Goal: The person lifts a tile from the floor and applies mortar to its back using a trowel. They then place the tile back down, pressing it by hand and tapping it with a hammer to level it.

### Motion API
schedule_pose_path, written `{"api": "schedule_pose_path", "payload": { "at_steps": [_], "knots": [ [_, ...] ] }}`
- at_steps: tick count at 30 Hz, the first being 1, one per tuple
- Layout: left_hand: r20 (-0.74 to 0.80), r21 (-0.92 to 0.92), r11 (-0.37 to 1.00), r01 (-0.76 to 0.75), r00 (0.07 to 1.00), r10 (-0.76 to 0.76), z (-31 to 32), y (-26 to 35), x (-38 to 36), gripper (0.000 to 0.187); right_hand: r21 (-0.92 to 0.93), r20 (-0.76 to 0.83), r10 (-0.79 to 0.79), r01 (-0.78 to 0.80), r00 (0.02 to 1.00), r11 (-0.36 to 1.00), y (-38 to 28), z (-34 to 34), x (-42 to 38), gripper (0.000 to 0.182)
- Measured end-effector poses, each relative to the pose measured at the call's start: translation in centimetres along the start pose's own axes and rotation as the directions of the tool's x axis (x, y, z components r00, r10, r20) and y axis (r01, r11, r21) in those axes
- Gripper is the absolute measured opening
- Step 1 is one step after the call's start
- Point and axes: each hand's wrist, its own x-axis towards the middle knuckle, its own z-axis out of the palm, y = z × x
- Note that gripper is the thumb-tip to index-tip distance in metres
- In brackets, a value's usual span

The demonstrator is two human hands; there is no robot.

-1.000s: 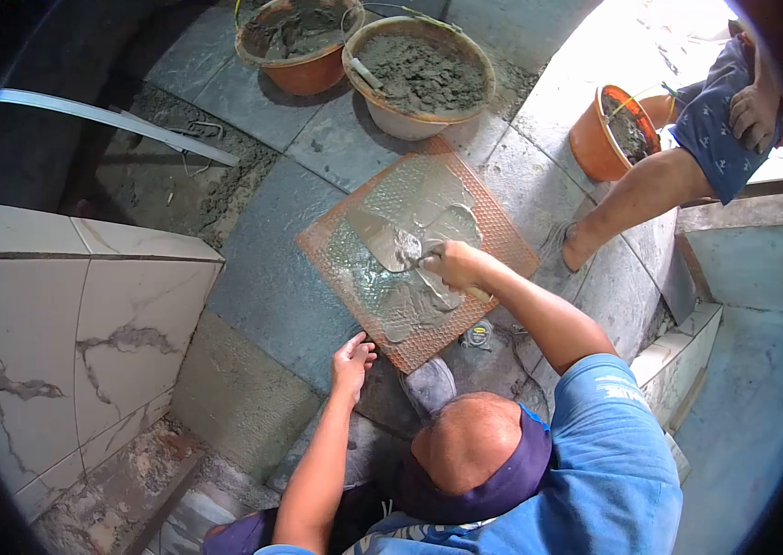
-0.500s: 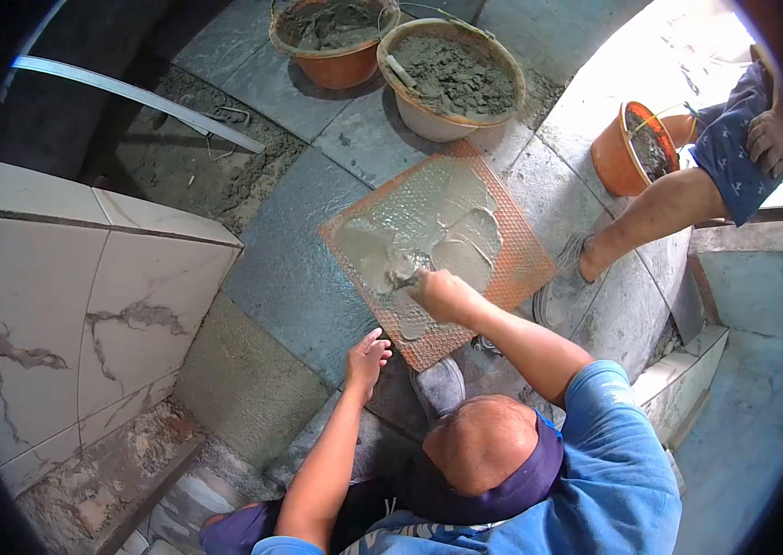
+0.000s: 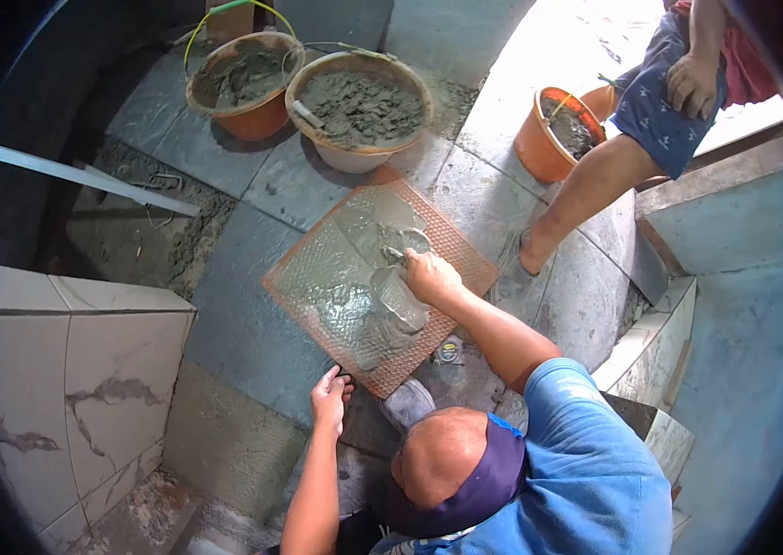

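A square tile with an orange-brown textured back (image 3: 467, 268) lies at mid-view, largely coated in wet grey mortar. My right hand (image 3: 432, 277) is closed around a mortar-smeared trowel (image 3: 395, 253) over the coated surface; mortar hides much of the tool's outline. Beside the tile's lower corner is my left hand (image 3: 329, 400), its fingers apart and partly curled, near the edge. Whether they touch the tile is unclear.
Two mortar buckets (image 3: 347, 157) (image 3: 248, 122) stand beyond the tile. Another orange bucket (image 3: 539, 148) is beside a seated person's bare leg (image 3: 585, 190). A tape measure (image 3: 449, 350) lies near the tile's lower right edge. A metal bar (image 3: 86, 172) is at left.
The view has shifted, moving the scene left. My right hand and trowel have moved across the tile toward its upper right part, and the mortar is spread differently. My left hand remains near the lower corner.
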Motion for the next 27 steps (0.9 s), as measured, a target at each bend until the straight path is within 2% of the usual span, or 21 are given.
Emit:
{"api": "schedule_pose_path", "payload": {
  "at_steps": [1, 2, 5, 7, 8, 16, 18, 22, 24, 25, 27],
  "knots": [
    [0.006, 0.003, 1.0, -0.006, 1.0, 0.006, 0.1, 0.1, 0.2, 0.04, 0.0, -0.031, 0.007, -0.007, 0.999, 1.0, 0.4, -0.5, 0.4, 0.027],
    [0.003, 0.006, 1.0, -0.005, 1.0, 0.005, 0.0, 0.1, 0.1, 0.04, 0.005, -0.006, 0.116, -0.116, 0.993, 0.993, 0.7, -1.0, 0.8, 0.03],
    [-0.012, 0.006, 1.0, 0.002, 1.0, -0.001, -0.3, 0.0, -0.4, 0.04, 0.026, -0.059, 0.123, -0.122, 0.991, 0.992, 3.2, -1.0, 2.1, 0.034],
    [-0.014, 0.001, 1.0, -0.001, 1.0, 0.001, -0.2, -0.1, -0.2, 0.04, 0.047, -0.046, 0.125, -0.123, 0.991, 0.991, 4.1, -2.0, 2.8, 0.035],
    [-0.006, 0.005, 1.0, -0.002, 1.0, 0.002, -0.2, -0.1, 0.0, 0.041, 0.084, -0.014, 0.173, -0.172, 0.985, 0.982, 4.5, -2.4, 3.1, 0.037],
    [0.004, 0.016, 1.0, -0.02, 1.0, 0.02, -0.3, -0.4, 0.2, 0.041, 0.197, 0.04, 0.097, -0.103, 0.994, 0.975, 5.9, -2.6, 4.1, 0.04],
    [0.005, 0.018, 1.0, -0.018, 1.0, 0.018, -0.4, -0.5, 0.1, 0.041, 0.193, -0.051, 0.033, -0.023, 0.998, 0.981, 6.0, -2.7, 4.3, 0.041],
    [-0.005, 0.023, 1.0, -0.012, 1.0, 0.012, -0.6, -0.4, 0.2, 0.042, 0.194, 0.006, 0.095, -0.094, 0.995, 0.976, 6.2, -3.5, 5.5, 0.04],
    [-0.003, 0.03, 0.999, -0.014, 1.0, 0.014, -0.5, -0.4, 0.3, 0.042, 0.27, 0.134, 0.1, -0.134, 0.986, 0.953, 5.9, -3.5, 5.2, 0.043],
    [-0.004, 0.029, 1.0, -0.011, 1.0, 0.011, -0.5, -0.4, 0.3, 0.042, 0.207, 0.042, 0.045, -0.053, 0.998, 0.977, 5.9, -2.2, 5.0, 0.046],
    [0.003, 0.028, 1.0, -0.003, 1.0, 0.003, -0.3, -0.6, 0.4, 0.042, 0.21, 0.134, 0.034, -0.062, 0.99, 0.976, 4.8, -1.3, 3.7, 0.047]
  ]
}}
